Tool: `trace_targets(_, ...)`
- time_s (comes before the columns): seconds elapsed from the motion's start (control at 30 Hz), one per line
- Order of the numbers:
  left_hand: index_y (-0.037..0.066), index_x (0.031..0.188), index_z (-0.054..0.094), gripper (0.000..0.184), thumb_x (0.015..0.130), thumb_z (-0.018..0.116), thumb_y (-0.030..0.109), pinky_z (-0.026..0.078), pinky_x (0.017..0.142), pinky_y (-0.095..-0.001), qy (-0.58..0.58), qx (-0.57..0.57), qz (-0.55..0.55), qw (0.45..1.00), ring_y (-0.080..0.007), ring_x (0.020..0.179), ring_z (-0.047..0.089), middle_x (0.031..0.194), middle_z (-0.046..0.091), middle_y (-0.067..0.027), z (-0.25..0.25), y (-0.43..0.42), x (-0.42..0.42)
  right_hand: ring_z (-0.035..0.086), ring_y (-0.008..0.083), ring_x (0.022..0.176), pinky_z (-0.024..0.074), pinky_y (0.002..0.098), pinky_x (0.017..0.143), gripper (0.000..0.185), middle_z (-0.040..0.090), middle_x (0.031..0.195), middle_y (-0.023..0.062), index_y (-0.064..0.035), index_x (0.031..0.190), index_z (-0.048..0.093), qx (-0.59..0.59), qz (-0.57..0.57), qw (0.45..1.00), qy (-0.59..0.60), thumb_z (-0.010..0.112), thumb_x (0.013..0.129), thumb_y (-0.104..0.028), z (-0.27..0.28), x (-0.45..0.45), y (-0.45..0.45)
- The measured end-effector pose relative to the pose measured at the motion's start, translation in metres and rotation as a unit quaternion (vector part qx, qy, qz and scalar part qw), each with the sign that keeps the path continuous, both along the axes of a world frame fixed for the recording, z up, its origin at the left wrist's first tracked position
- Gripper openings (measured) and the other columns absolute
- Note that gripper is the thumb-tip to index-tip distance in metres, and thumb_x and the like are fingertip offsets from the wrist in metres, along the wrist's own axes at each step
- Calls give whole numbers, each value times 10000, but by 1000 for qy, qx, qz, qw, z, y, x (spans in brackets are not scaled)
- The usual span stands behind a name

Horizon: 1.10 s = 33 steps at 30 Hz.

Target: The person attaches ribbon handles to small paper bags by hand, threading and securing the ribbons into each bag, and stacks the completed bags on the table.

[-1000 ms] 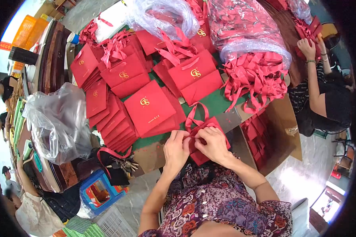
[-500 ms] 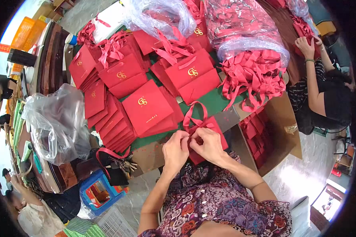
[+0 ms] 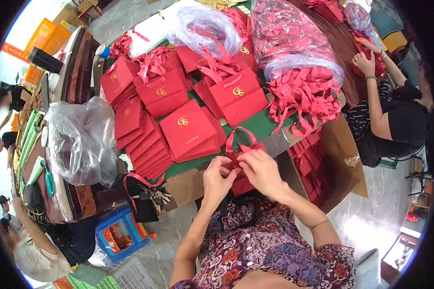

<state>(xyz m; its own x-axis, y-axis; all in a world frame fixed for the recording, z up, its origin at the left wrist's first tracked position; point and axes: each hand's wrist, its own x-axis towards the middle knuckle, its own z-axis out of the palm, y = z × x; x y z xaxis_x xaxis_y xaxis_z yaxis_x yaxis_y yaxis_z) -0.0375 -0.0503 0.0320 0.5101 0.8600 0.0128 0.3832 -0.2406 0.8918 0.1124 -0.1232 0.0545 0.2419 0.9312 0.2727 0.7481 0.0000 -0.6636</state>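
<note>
At the table's front edge, a small red paper gift bag (image 3: 242,187) lies between my hands, partly covered by them. Its red ribbon handle (image 3: 231,139) loops up beyond my fingertips. My left hand (image 3: 218,179) is closed in a pinch at the ribbon, thumb and forefinger together. My right hand (image 3: 262,173) pinches the ribbon from the other side, its fingertips close to the left ones. The exact spot they grip is partly hidden. Just past my left hand is a stack of flat red bags (image 3: 188,130) with gold lettering.
A plastic sack (image 3: 294,38) spills red ribbons (image 3: 306,98) at the back right. An open cardboard box (image 3: 345,166) with red bags stands to the right. Keys (image 3: 159,195) lie at the left edge, near a clear plastic bag (image 3: 82,144). A co-worker (image 3: 390,106) handles red material at right.
My hands have shifted slightly, and the fingers of my right hand are now straighter over the bag. The ribbon loop has changed shape. The whole view has turned a little.
</note>
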Motion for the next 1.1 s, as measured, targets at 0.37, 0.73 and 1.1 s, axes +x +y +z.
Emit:
trace_targets(0.37, 42, 873, 614, 134, 815, 713, -27, 472, 540, -331, -27, 217, -11, 976, -209, 591, 584, 763, 579, -95, -13, -14, 7, 694, 275, 812, 522, 385, 739, 201, 718, 829, 135, -40, 863, 738, -231, 182, 941, 166, 684, 804, -225, -18, 46, 41)
trace_targets(0.73, 54, 886, 720, 200, 861, 745, 251, 499, 550, -370, 54, 124, 22, 991, -249, 567, 653, 680, 688, -111, -22, 11, 19, 625, 142, 729, 499, 294, 670, 192, 636, 819, 73, -1, 941, 698, -71, 9, 982, 172, 693, 915, -191, -29, 62, 43)
trace_targets(1.1, 66, 823, 714, 121, 843, 733, 184, 509, 634, -351, 66, 70, 39, 995, -241, 698, 674, 759, 672, -104, -19, 12, 24, 655, 354, 800, 522, 442, 692, 199, 633, 821, 130, -50, 889, 630, -151, 38, 987, -29, 754, 795, -175, -38, 52, 36)
